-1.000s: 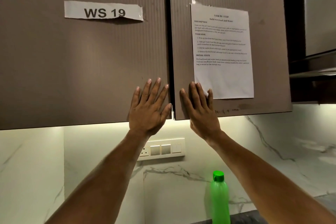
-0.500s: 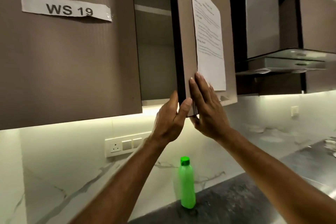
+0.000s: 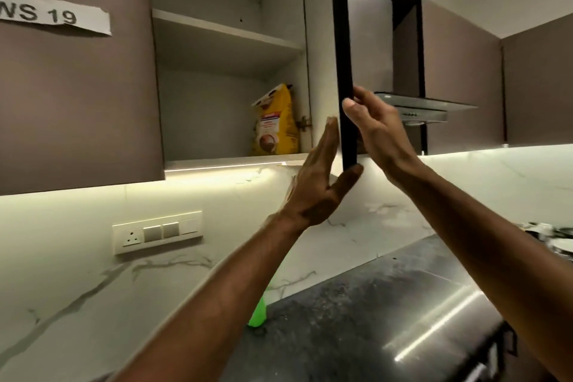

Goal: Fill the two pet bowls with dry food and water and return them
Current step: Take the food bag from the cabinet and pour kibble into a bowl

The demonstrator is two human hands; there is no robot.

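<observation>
A torn paper label [image 3: 55,15] reading "WS 19" remained on the closed left cabinet door [image 3: 77,87], nearer the left edge of the view than half a second earlier. Below it, a switch plate [image 3: 157,232] sat on the marble backsplash [image 3: 62,273]. The right cabinet door [image 3: 341,56], only partly ajar half a second before, now stood swung out edge-on to the camera, its dark edge facing the viewer and its taped sheet no longer visible. The opened cabinet [image 3: 217,108] showed one bare upper shelf [image 3: 226,31]; a yellow dry food bag [image 3: 277,124], hidden in the earlier frames, stood upright at the right rear corner of the lower shelf [image 3: 223,160], just beside the hinge side wall. The left hand [image 3: 319,186] lay flat with fingers extended against the door's pale inner face, thumb under the bottom corner, not closed around anything. The right hand [image 3: 376,133] pressed the outer face, its thumb on the dark edge, so that the door sat between the two hands; both were loosely open. A green bottle [image 3: 258,315], mostly hidden behind the left forearm, stood at the back left corner of the dark countertop [image 3: 356,319]. A range hood [image 3: 424,105] hung right of the door. The pet bowls could not be seen
</observation>
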